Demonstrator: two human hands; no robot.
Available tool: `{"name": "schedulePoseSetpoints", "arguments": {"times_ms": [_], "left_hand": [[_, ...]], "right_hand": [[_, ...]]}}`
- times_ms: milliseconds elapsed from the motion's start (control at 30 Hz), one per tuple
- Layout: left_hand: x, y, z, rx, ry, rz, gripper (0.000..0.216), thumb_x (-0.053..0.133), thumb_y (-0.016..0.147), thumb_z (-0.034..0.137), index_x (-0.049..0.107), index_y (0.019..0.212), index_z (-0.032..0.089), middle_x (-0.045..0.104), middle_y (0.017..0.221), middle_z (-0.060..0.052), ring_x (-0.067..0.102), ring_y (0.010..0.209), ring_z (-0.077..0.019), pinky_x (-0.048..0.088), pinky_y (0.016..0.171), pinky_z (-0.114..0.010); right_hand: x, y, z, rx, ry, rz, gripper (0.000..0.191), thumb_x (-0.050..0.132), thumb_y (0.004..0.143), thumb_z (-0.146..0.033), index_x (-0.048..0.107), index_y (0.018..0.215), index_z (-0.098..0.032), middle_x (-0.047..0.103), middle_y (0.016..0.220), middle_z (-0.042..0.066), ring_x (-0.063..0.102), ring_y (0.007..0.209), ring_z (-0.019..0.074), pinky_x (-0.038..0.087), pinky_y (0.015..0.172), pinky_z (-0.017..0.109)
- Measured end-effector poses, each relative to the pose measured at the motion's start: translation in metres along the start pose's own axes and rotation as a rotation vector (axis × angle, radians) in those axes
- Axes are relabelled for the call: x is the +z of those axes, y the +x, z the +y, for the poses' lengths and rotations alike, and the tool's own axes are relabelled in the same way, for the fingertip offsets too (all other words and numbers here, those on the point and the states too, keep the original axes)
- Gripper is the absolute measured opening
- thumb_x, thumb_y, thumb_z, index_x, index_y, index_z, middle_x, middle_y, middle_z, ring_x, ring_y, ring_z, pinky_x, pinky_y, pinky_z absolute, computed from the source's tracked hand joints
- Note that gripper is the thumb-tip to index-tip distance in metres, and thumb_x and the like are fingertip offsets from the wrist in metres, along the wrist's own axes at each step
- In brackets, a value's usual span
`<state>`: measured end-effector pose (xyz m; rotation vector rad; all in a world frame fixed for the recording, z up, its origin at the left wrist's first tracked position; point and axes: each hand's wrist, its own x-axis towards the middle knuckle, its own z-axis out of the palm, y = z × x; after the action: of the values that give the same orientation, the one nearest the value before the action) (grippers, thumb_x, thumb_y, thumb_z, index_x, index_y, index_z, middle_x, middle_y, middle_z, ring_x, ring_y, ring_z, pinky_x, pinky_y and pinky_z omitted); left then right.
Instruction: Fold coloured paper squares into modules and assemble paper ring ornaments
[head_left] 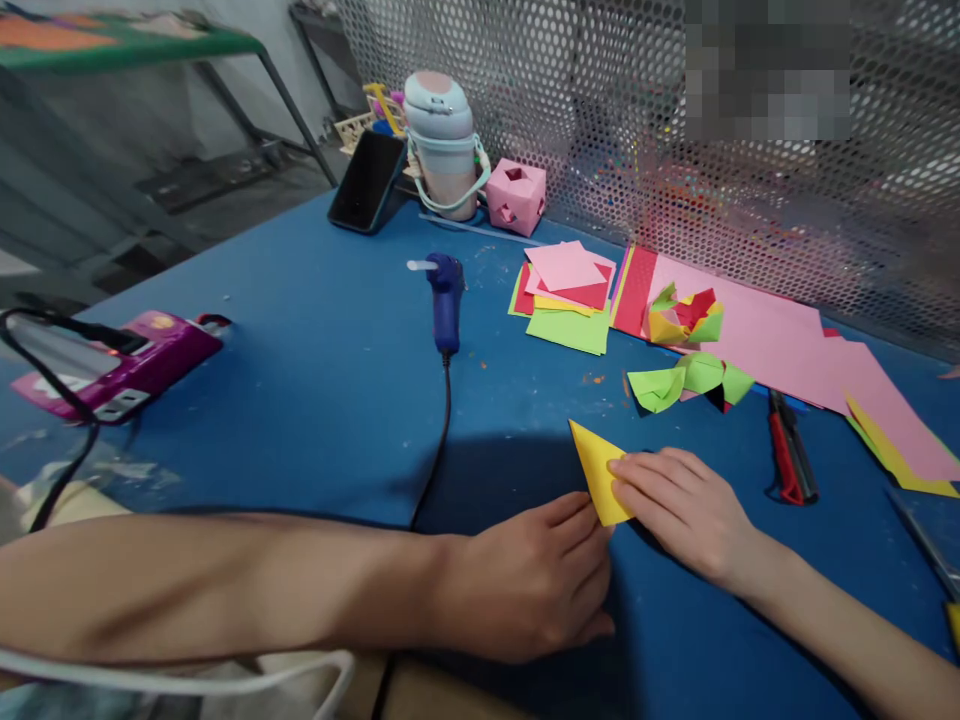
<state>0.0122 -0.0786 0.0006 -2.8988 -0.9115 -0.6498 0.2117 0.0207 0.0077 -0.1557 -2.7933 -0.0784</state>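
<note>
At the near side of the table (pixel 315 340), the left hand (pixel 536 575), fingers curled, and the right hand (pixel 686 510), fingers nearly straight, touch the yellow paper (pixel 598 475), pinch unclear for both; aligned edges should crease cleanest.

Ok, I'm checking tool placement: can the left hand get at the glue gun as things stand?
Likely yes: nothing seems to stand between the left hand and the glue gun, though that hand would first have to leave the yellow paper.
</note>
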Motion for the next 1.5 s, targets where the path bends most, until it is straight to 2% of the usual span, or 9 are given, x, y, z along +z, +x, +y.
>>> {"name": "schedulePoseSetpoints", "arguments": {"times_ms": [233, 400, 733, 1233, 1500], "left_hand": [[-0.001, -0.001, 0.004, -0.031, -0.002, 0.012, 0.034, 0.044, 0.088, 0.032, 0.066, 0.089, 0.007, 0.068, 0.088, -0.015, 0.062, 0.086, -0.0266, 0.048, 0.084, -0.041], [0.0, -0.003, 0.005, -0.033, 0.016, 0.026, 0.033, 0.047, 0.087, 0.031, 0.067, 0.09, 0.005, 0.068, 0.093, -0.015, 0.061, 0.092, -0.0279, 0.047, 0.086, -0.041], [0.0, -0.004, 0.006, -0.027, 0.057, 0.033, 0.03, 0.048, 0.087, 0.029, 0.067, 0.084, 0.006, 0.069, 0.091, -0.016, 0.062, 0.086, -0.0271, 0.05, 0.075, -0.039], [-0.001, -0.004, 0.006, -0.021, 0.065, 0.067, 0.029, 0.049, 0.086, 0.028, 0.067, 0.082, 0.006, 0.069, 0.087, -0.015, 0.063, 0.085, -0.0261, 0.051, 0.074, -0.038], [-0.002, -0.005, 0.005, -0.014, 0.06, 0.088, 0.026, 0.051, 0.085, 0.026, 0.067, 0.076, 0.007, 0.069, 0.082, -0.014, 0.064, 0.084, -0.026, 0.052, 0.074, -0.038]], "right_hand": [[-0.007, -0.002, -0.006, -0.058, -0.035, -0.095, 0.03, 0.033, 0.093, -0.013, 0.062, 0.101, -0.015, 0.066, 0.111, 0.009, 0.056, 0.104, 0.0231, 0.042, 0.084, 0.041], [-0.005, -0.003, -0.006, -0.026, -0.025, -0.08, 0.029, 0.034, 0.092, -0.01, 0.062, 0.099, -0.013, 0.066, 0.108, 0.011, 0.057, 0.1, 0.0229, 0.041, 0.082, 0.04], [-0.004, 0.001, -0.012, 0.024, -0.044, -0.088, 0.034, 0.029, 0.094, -0.012, 0.062, 0.098, -0.01, 0.067, 0.103, 0.011, 0.056, 0.094, 0.0232, 0.041, 0.079, 0.039], [-0.005, 0.001, -0.021, 0.04, -0.114, -0.026, 0.026, 0.04, 0.089, -0.009, 0.065, 0.097, -0.005, 0.068, 0.098, 0.015, 0.059, 0.093, 0.0259, 0.047, 0.072, 0.036], [-0.006, 0.002, -0.021, 0.033, -0.138, -0.083, 0.026, 0.04, 0.089, -0.01, 0.065, 0.097, -0.006, 0.068, 0.1, 0.013, 0.059, 0.093, 0.0258, 0.048, 0.07, 0.036]]}}
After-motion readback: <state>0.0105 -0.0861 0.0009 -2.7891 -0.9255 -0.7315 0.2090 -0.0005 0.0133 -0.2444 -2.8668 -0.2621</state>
